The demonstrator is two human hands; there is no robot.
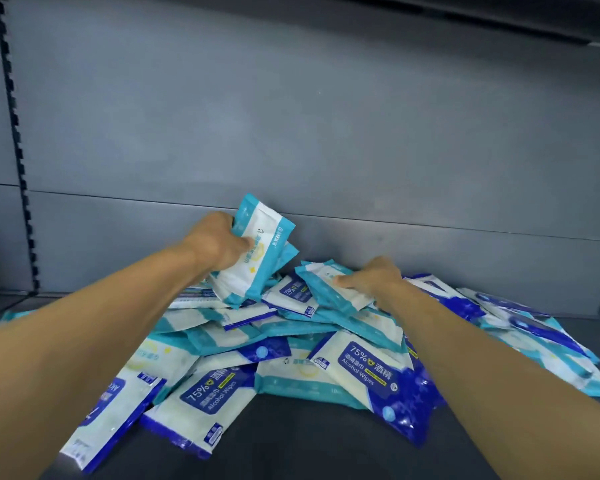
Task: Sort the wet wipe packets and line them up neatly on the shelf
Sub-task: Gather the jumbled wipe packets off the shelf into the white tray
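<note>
Dozens of wet wipe packets [291, 341] lie in a loose heap on the dark shelf [291, 445], spreading from about 8 o'clock across the middle to 4 o'clock. Two kinds are mixed together: teal-and-white packets, and dark blue-and-white ones printed "75% Alcohol Wipes", such as the blue packet [378, 375] at 5 o'clock and another blue one [205, 403] at 7 o'clock.

At roughly 11 o'clock from the centre of the heap, the left hand [219, 244] holds a small stack of teal packets [257, 251] raised above the pile, thumb curled over the front face and fingers wrapped behind, the stack tilted with its top edge toward the back wall [326, 116]. How many packets are in that stack is unclear; at least two edges show.

At about 1 o'clock, the right hand [371, 278] grips one teal packet [329, 285] lying on top of the heap, thumb pressed on its upper face; the fingers beneath are hidden.

Grey panelling forms the back wall, with a slotted upright strip [14, 133] running down at 9 o'clock.
</note>
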